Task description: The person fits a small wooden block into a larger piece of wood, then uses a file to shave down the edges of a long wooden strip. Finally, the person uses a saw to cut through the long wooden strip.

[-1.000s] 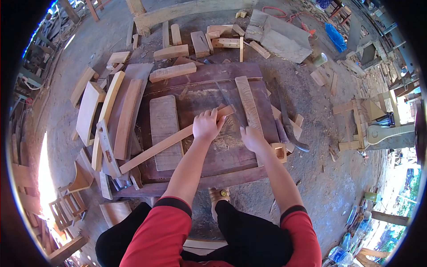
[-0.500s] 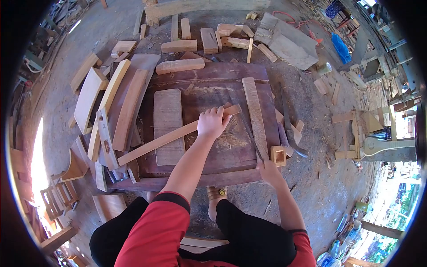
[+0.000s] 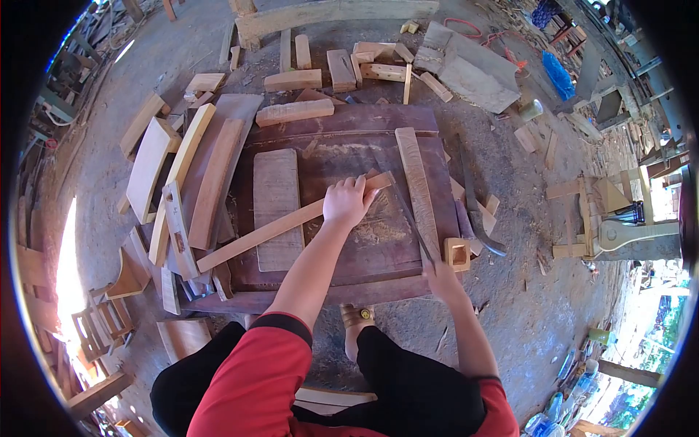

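Observation:
My left hand [image 3: 345, 201] is wrapped over a long narrow wooden strip [image 3: 277, 229] near its upper right end. The strip slants across a reddish-brown wooden panel [image 3: 349, 269], and it passes over a flat grey-brown board [image 3: 277, 175]. My right hand [image 3: 442, 281] is closed round the near end of a long, thin dark tool [image 3: 412, 223] at the panel's front right edge. The tool's far part reaches up beside the strip's end. Just right of the tool lies a rough wooden bar [image 3: 417, 182]. A small hollow wooden block [image 3: 457, 255] sits next to my right hand.
Stacked wooden pieces [image 3: 216, 186] crowd the panel's left side. More offcuts [image 3: 293, 80] lie beyond it. A curved dark blade-like tool [image 3: 477, 211] rests at the right. Beyond are a grey slab [image 3: 480, 76] and a blue bag [image 3: 558, 75]. A wooden chair-like frame [image 3: 582, 218] stands far right.
The view has shifted slightly. Both hands keep their holds, and the strip and dark tool show almost no movement.

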